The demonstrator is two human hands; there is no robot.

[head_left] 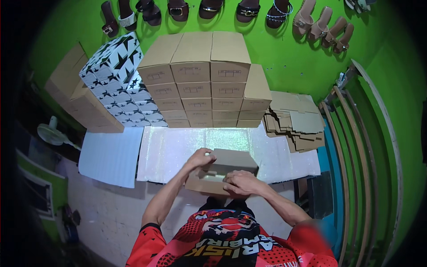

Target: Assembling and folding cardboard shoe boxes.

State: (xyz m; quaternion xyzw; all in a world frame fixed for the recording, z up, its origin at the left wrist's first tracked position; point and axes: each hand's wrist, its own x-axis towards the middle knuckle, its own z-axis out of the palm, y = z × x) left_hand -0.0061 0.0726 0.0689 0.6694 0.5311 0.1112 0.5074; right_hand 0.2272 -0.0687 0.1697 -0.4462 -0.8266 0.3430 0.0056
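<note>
A small brown cardboard box (204,186) sits at the near edge of the table in front of me, with its top open and its far flap (233,159) standing up. My left hand (200,158) is closed on the box's far left corner, thumb and fingers curled over the cardboard. My right hand (243,182) grips the right part of the near wall, its fingers bent over the edge into the box. The hands hide part of the inside, where a pale patch shows.
Stacked brown boxes (191,91) and star-patterned white boxes (116,89) line the table's back. Flattened cardboard (298,118) lies at the right, a white foam sheet (109,155) at the left. Wooden rails (356,160) stand farther right, a fan (53,132) left. Sandals (209,8) hang above.
</note>
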